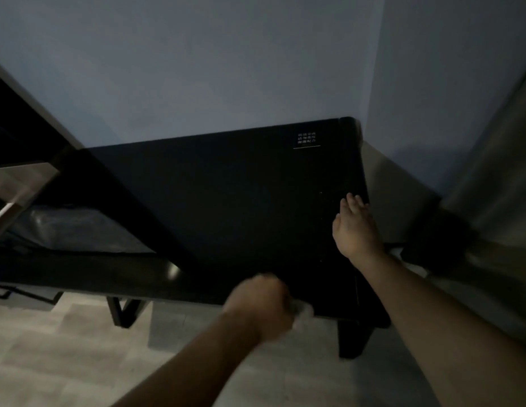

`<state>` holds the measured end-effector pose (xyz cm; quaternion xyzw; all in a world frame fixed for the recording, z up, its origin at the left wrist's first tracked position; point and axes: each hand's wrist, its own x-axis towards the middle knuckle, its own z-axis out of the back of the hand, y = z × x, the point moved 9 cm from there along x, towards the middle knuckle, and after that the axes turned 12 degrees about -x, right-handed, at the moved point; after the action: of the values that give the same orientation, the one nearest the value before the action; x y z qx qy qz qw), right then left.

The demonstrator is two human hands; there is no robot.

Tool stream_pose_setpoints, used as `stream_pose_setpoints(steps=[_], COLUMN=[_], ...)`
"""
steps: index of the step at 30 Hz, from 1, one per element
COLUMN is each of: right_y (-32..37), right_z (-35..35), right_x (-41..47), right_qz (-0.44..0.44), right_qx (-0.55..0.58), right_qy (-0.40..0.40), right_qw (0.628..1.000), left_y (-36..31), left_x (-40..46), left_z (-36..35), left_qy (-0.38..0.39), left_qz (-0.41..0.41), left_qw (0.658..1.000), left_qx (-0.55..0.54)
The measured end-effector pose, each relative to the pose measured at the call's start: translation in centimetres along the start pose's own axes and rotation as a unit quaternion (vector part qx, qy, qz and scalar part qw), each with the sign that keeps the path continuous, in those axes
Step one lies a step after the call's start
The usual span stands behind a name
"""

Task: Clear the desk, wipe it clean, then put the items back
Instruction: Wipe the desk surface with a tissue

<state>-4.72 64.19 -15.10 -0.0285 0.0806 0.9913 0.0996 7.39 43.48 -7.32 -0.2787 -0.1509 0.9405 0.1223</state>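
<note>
A black desk (226, 201) fills the middle of the dim head view, its top bare apart from a small white printed label (306, 138) near the far right corner. My left hand (260, 304) is a blurred fist at the desk's near edge, shut on a pale crumpled wipe (303, 311) that sticks out on its right. My right hand (355, 227) lies flat on the desk near the right edge, fingers spread and holding nothing.
A pale wall (226, 69) stands behind the desk. At the left is a dark frame with a metal rail (24, 174) and a dark padded surface (74, 227) below. A grey curtain (496, 171) hangs at the right. Light wood floor (80, 348) lies below.
</note>
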Motion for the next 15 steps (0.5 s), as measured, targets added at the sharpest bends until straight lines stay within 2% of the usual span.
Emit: stream_pose_setpoints(steps=[1, 3, 8, 12, 15], right_y=[-0.1, 0.0, -0.5, -2.5, -4.2], right_z=[-0.1, -0.3, 0.3, 2.9, 3.9], right_x=[0.1, 0.3, 0.8, 4.2, 8.9], right_qz=[0.002, 0.015, 0.02, 0.012, 0.001], right_qx=[-0.005, -0.031, 0.028, 0.135, 0.142], right_qy=[-0.006, -0.017, -0.029, -0.096, -0.163], right_qw=[1.0, 0.999, 0.999, 0.986, 0.976], left_y=[-0.4, -1.3, -2.1, -2.4, -3.1], left_x=[1.1, 3.5, 10.2, 16.0, 19.8], left_z=[2.4, 6.5, 12.7, 14.8, 16.3], left_qy=[-0.044, -0.079, -0.079, -0.107, -0.161], left_qz=[-0.007, -0.017, -0.009, -0.018, -0.042], left_qw=[0.999, 0.996, 0.988, 0.981, 0.975], left_qx=[-0.009, -0.034, -0.135, -0.162, -0.148])
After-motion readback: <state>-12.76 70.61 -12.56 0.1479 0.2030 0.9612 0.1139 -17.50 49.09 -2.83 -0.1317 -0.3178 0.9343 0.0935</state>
